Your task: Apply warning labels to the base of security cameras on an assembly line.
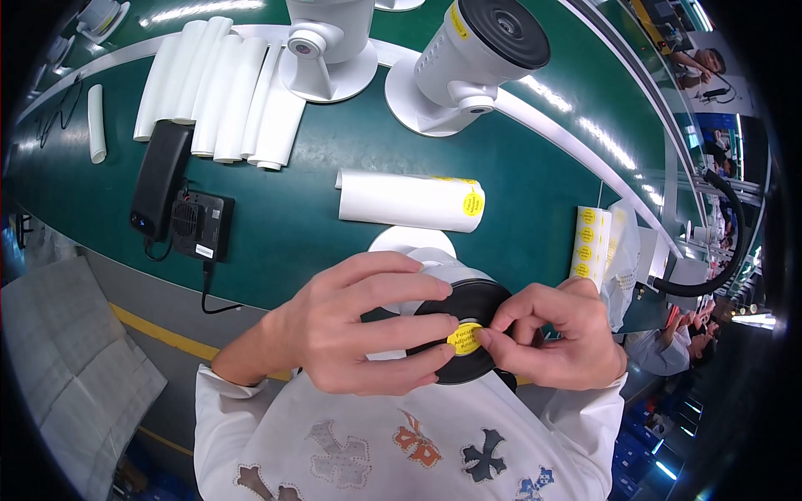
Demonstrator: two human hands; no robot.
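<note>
Close to my body stands a white device with a round black top [432,371]. A round yellow sticker [460,341] lies over the middle of that black top. My right hand [561,334] pinches the sticker's right edge between thumb and forefinger. From the other side, my left hand [368,321] reaches over the device with fingers stretched and apart; its fingertips are at the sticker and on the black surface. Its thumb is hidden. Just beyond the device lies a curled white sheet [401,200] with round yellow stickers.
Two similar white devices [334,50] [468,63] stand at the back. White rolled sheets [221,88] lie at the back left, near a black handheld unit [160,179] and a small black box [203,225] with a cable. A sticker sheet [589,244] and plastic bag [622,267] sit right.
</note>
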